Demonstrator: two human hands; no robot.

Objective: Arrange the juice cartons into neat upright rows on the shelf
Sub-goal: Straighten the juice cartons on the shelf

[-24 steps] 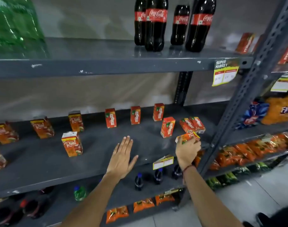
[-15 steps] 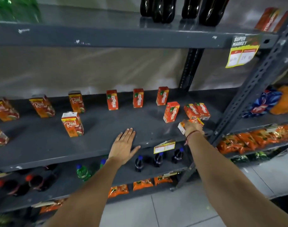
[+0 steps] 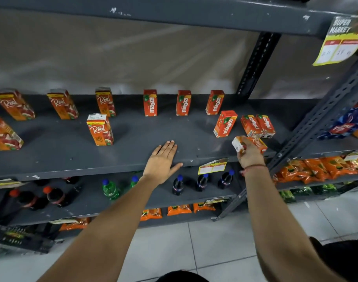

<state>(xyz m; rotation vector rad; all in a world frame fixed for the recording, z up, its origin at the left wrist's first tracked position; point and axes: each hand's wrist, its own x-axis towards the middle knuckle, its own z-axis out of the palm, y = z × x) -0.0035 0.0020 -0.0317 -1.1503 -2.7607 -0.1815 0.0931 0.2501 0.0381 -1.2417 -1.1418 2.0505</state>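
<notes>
On the grey middle shelf [image 3: 133, 155] stand several juice cartons. Three red Maaza cartons [image 3: 183, 102] line the back, a fourth [image 3: 225, 124] stands tilted in front of them, and two more [image 3: 257, 126] lie side by side at the right. Orange Real cartons [image 3: 100, 130] are spread over the left half. My right hand [image 3: 250, 153] grips a Maaza carton [image 3: 255, 142] lying sideways near the front right edge. My left hand [image 3: 164, 159] rests flat on the shelf's front, fingers together, holding nothing.
A grey upright post [image 3: 320, 119] bounds the shelf on the right, with snack packets [image 3: 320, 167] beyond it. Bottles [image 3: 178, 185] stand on the shelf below. A yellow price tag [image 3: 212, 165] hangs from the front edge. The upper shelf [image 3: 174, 15] overhangs.
The camera has tipped downward and moved closer. My right hand has turned the held Maaza carton so its white end shows. My left hand stays flat on the shelf.
</notes>
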